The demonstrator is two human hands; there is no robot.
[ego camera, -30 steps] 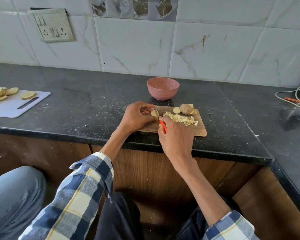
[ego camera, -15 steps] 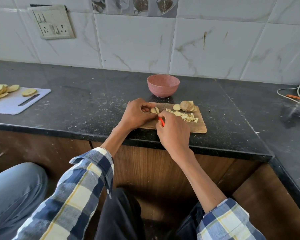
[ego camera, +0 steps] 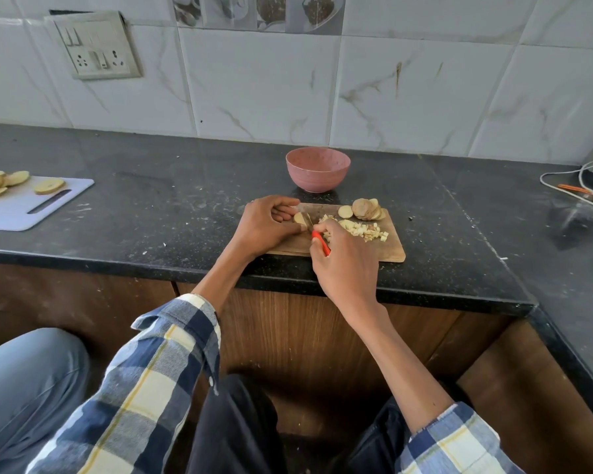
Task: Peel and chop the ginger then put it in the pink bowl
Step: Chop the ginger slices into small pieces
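A wooden chopping board point(ego camera: 389, 251) lies at the counter's front edge. My left hand point(ego camera: 266, 227) pinches a pale ginger slice point(ego camera: 299, 217) down on the board. My right hand point(ego camera: 344, 265) grips a knife with a red handle point(ego camera: 320, 242), and its blade crosses that slice. A heap of chopped ginger point(ego camera: 362, 229) lies to the right of the blade. Whole ginger slices point(ego camera: 363, 209) sit at the board's far right. The pink bowl point(ego camera: 317, 169) stands just behind the board; its inside is hidden from this angle.
A white cutting board point(ego camera: 18, 208) with several round slices on it lies at the far left of the black counter point(ego camera: 172, 200). White and orange cables point(ego camera: 574, 189) trail at the right edge. A socket plate point(ego camera: 95, 46) hangs on the tiled wall.
The knife and my right hand have shifted slightly over the slice held by my left hand. The view has tilted a little.
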